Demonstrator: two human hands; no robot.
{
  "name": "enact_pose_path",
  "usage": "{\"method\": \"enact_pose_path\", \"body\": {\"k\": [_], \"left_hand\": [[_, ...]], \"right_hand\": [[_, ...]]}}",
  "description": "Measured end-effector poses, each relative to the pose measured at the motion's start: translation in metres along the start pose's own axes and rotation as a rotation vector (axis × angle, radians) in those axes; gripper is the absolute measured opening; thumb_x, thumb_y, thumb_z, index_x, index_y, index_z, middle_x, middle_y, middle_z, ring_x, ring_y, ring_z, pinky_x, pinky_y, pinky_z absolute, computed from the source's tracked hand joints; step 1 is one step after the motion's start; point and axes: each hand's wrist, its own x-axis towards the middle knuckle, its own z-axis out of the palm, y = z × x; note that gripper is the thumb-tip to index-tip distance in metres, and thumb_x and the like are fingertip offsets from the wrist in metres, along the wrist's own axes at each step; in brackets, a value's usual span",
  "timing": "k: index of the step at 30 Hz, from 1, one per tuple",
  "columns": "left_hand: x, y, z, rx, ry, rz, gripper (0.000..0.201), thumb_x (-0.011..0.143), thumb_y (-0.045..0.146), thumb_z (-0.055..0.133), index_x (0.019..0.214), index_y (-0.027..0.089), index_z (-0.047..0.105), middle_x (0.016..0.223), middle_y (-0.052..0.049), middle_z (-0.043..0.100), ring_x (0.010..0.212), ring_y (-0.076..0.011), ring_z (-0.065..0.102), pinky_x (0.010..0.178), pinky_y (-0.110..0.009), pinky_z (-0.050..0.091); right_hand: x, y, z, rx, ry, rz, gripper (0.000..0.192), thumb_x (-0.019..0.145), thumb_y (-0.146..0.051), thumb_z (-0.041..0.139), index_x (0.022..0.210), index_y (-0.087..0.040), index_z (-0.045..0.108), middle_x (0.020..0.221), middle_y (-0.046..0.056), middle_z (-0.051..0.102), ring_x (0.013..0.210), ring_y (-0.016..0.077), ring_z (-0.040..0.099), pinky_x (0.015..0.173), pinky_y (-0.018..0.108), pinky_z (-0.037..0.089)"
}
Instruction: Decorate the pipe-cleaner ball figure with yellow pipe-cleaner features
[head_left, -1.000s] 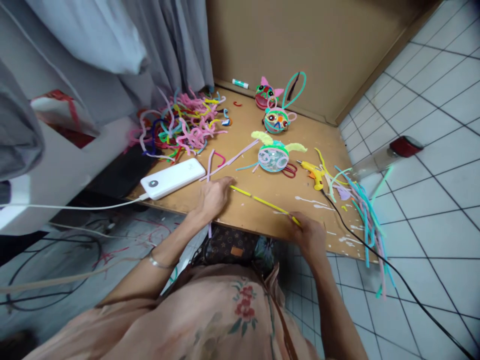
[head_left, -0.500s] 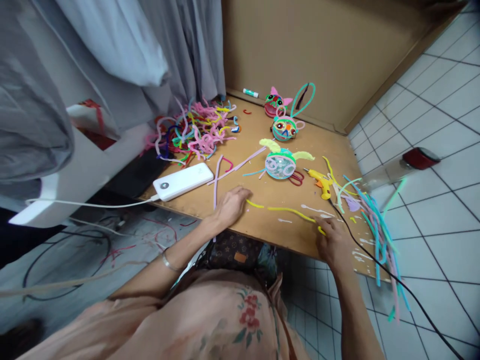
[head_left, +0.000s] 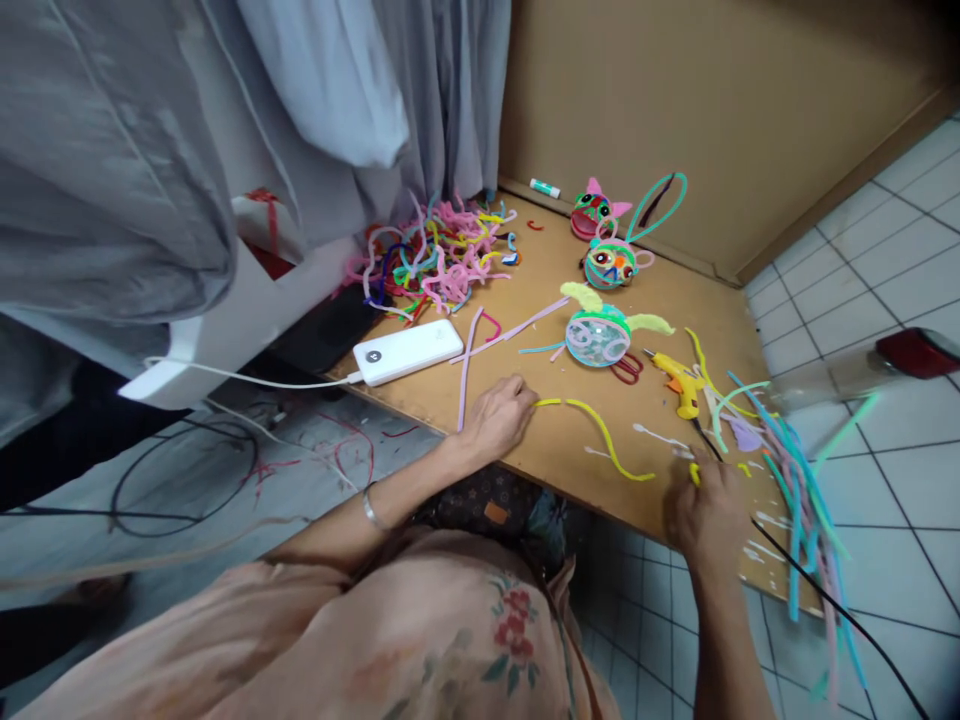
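My left hand lies near the front edge of the table with its fingers closed on a short yellow pipe cleaner, whose end sticks out to the right. Between my hands a longer yellow pipe cleaner strip rests loose in a curve. My right hand is at the right, fingers curled, with a small bent yellow pipe cleaner piece showing at the fingers. Behind the strip stands a clear round ball with a green band, pink curls and pale yellow ears. Red-handled scissors lie partly behind it.
A yellow glue gun lies right, its black cord running off the table. Pipe cleaners hang over the right edge. A white power bank and a colourful pipe cleaner heap are left. Two decorated balls stand behind.
My right hand has let go of the longer yellow strip and moved right with the small yellow piece. The strip now curves more on the table. The whole view has shifted.
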Motion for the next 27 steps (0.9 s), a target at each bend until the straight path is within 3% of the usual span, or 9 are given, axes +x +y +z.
{"method": "enact_pose_path", "body": {"k": [6,12,16,21,24,27], "left_hand": [[-0.004,0.010,-0.010,0.027,0.059,0.052,0.027,0.094,0.023,0.047,0.114,0.015,0.064,0.116,-0.014,0.058,0.102,-0.0250,0.054,0.090,-0.040,0.048],[0.003,0.038,-0.016,0.059,0.060,0.193,0.032,0.095,0.024,0.047,0.123,0.019,0.060,0.132,-0.015,0.055,0.120,-0.0276,0.050,0.098,-0.044,0.045],[0.012,0.053,0.004,0.142,-0.075,0.323,0.042,0.096,0.029,0.046,0.137,0.026,0.053,0.150,-0.013,0.044,0.136,-0.0353,0.039,0.105,-0.053,0.038],[0.015,0.062,0.037,0.210,-0.188,0.349,0.042,0.099,0.034,0.038,0.138,0.027,0.053,0.152,-0.013,0.043,0.137,-0.0385,0.040,0.105,-0.061,0.037],[0.020,0.072,0.048,0.196,-0.192,0.348,0.043,0.098,0.034,0.040,0.137,0.023,0.054,0.152,-0.014,0.044,0.138,-0.0386,0.040,0.108,-0.063,0.034],[0.030,0.084,0.057,0.118,-0.176,0.365,0.046,0.097,0.032,0.043,0.139,0.016,0.052,0.150,-0.017,0.045,0.138,-0.0360,0.041,0.110,-0.055,0.036]], "right_hand": [[0.005,-0.006,-0.032,0.158,0.162,0.009,0.042,0.092,-0.027,0.035,0.117,-0.014,0.065,0.097,0.015,0.069,0.094,0.0287,0.062,0.081,0.040,0.047],[0.001,-0.040,-0.053,0.236,0.101,-0.020,0.051,0.098,-0.044,0.032,0.113,-0.013,0.069,0.089,0.014,0.072,0.082,0.0262,0.066,0.072,0.035,0.047],[-0.002,-0.056,-0.063,0.259,0.073,-0.006,0.059,0.098,-0.054,0.031,0.115,-0.013,0.069,0.093,0.015,0.073,0.077,0.0248,0.065,0.066,0.033,0.043],[-0.005,-0.061,-0.075,0.408,0.030,0.083,0.061,0.096,-0.061,0.035,0.110,-0.015,0.072,0.072,0.007,0.065,0.063,0.0193,0.058,0.062,0.031,0.040],[-0.004,-0.069,-0.077,0.616,0.007,0.164,0.057,0.095,-0.060,0.040,0.108,-0.014,0.071,0.065,0.002,0.058,0.057,0.0149,0.051,0.057,0.028,0.037],[0.001,-0.084,-0.079,0.896,0.049,0.226,0.050,0.094,-0.055,0.046,0.101,-0.013,0.071,0.058,-0.003,0.049,0.053,0.0125,0.045,0.055,0.027,0.033]]}}
